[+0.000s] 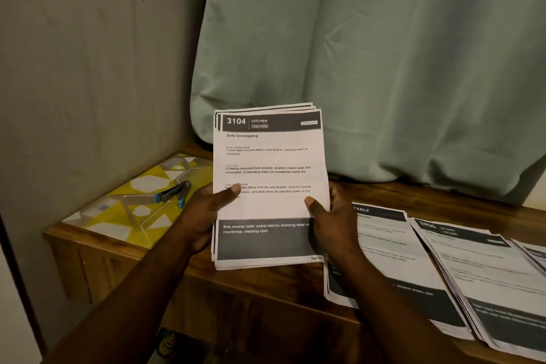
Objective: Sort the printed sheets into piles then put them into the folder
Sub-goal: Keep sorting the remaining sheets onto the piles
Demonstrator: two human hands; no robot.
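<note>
A stack of printed sheets (270, 156) is held upright above the wooden table; its top page reads "3104 KITCHEN, Sink Unclogging". My left hand (206, 213) grips the stack's left edge, thumb on the front. My right hand (331, 221) grips the right edge, thumb also on the page. On the table to the right lie sorted piles: one headed "TABLE" (381, 248), a second pile (478, 275) overlapping beside it, and a third (534, 254) cut off by the frame's right edge. A yellow patterned folder (124, 216) lies flat at the table's left end.
A blue and black stapler (172, 193) rests on the folder. A pale green curtain (369, 53) hangs behind the table, down to its back edge. A grey wall (88, 68) stands at the left. The table's wooden front edge (251, 278) runs below the held stack.
</note>
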